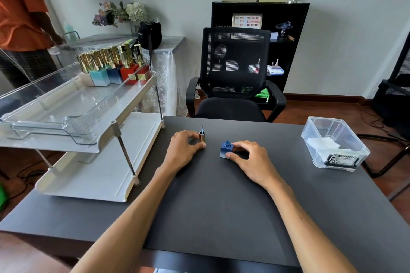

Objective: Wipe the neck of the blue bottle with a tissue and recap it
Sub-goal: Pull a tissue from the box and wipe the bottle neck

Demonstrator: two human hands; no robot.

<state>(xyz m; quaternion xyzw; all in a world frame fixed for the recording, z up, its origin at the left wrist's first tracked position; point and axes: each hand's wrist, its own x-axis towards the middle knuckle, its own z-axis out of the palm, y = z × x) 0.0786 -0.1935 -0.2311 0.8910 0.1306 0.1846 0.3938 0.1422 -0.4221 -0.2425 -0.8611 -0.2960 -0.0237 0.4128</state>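
Resting on a dark grey bench (210,217), the right hand (250,159) curls its fingers around a small square blue bottle (226,150), open-necked and upright at centre. Just left, the left hand (184,149) pinches its gold cap (202,136), brush pointing up. Farther right sits a clear box (352,157) of white tissues (324,144).
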